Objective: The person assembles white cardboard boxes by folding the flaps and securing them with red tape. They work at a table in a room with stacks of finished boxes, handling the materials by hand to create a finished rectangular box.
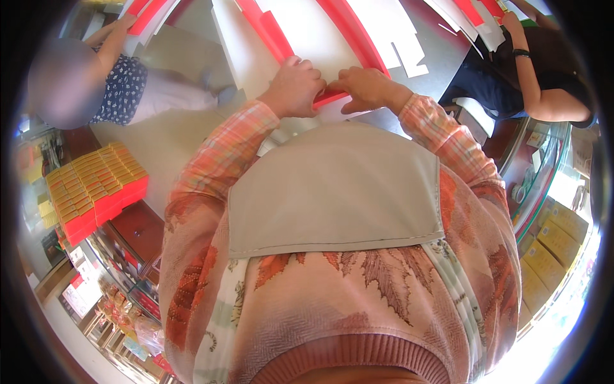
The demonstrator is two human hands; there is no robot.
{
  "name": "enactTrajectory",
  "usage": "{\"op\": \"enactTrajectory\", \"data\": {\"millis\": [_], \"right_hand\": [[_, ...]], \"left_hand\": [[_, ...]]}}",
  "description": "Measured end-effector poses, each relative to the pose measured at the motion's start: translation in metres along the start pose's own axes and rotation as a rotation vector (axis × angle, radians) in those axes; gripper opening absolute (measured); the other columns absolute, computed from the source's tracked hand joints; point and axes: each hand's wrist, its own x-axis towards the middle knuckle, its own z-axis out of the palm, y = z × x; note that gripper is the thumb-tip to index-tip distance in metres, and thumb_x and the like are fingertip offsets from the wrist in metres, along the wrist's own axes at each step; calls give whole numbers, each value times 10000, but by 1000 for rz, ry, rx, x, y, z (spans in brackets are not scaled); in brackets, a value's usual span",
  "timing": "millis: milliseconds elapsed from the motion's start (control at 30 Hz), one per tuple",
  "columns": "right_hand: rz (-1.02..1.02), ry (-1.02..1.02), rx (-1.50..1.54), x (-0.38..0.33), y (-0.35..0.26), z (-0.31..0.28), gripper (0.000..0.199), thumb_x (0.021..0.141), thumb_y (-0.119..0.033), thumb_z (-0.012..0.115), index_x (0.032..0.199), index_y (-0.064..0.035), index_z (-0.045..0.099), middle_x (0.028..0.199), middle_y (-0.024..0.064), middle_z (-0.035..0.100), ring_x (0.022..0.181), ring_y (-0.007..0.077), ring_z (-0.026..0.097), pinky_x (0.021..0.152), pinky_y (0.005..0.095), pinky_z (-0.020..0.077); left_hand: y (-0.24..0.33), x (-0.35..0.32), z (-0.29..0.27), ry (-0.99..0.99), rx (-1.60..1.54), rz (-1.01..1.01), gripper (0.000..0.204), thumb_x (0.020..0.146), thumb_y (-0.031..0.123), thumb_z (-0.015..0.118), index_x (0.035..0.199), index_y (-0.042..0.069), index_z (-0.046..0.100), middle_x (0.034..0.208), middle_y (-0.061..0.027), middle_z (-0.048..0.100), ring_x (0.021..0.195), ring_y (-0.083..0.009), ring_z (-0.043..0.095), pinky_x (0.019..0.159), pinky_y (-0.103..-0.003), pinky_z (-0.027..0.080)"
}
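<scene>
A long cardboard box (353, 29) with red side walls and a white inside lies in front of me on the table. My left hand (295, 87) is closed at the near left corner, its fingers curled over the red edge. My right hand (369, 89) grips near the right corner, with its thumb below the edge and its fingers bent over it. Between the two hands shows the short red end wall (331, 98) of the box. My fingertips partly hide that end.
White die-cut cardboard sheets (401, 40) lie right of the box. A person (128, 83) at the left and another (543, 83) at the right handle red-and-white cardboard. Stacked red-and-gold boxes (96, 185) stand at lower left; yellow cartons (553, 246) and a glass case (534, 169) are at right.
</scene>
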Motion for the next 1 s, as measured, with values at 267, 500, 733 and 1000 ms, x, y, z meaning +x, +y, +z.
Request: {"op": "enactTrajectory", "data": {"millis": [267,500,733,1000], "right_hand": [[-32,-35,15,0,-5,-5,524,870,-245,758,1388,-275,690,1176,89,660,1142,318,653,931,477,553],[-34,-30,34,-1,-11,-1,561,859,-292,764,1414,-286,684,1186,101,661,1149,324,644,943,478,551],[-97,-6,-54,-5,-17,-2,595,901,-260,751,1477,-386,665,1160,98,667,1140,316,646,935,472,555],[-102,44,-182,9,-19,13,489,937,-254,750,1422,-306,709,1140,62,684,1121,283,670,931,472,559]], "left_hand": [[1,-12,-2,69,-93,5,292,666,323,939,742,176,698,807,32,625,933,-205,587,993,-405,419],[-2,-28,-1,153,-148,52,273,687,317,936,718,159,716,841,24,622,1025,-219,591,1064,-443,401],[-1,-34,4,212,-198,7,300,688,333,928,693,142,697,905,-21,636,1047,-252,589,1038,-467,415],[28,-40,-1,161,-49,-57,255,834,209,844,984,107,665,891,-51,659,957,-267,660,1239,-587,329]]}}
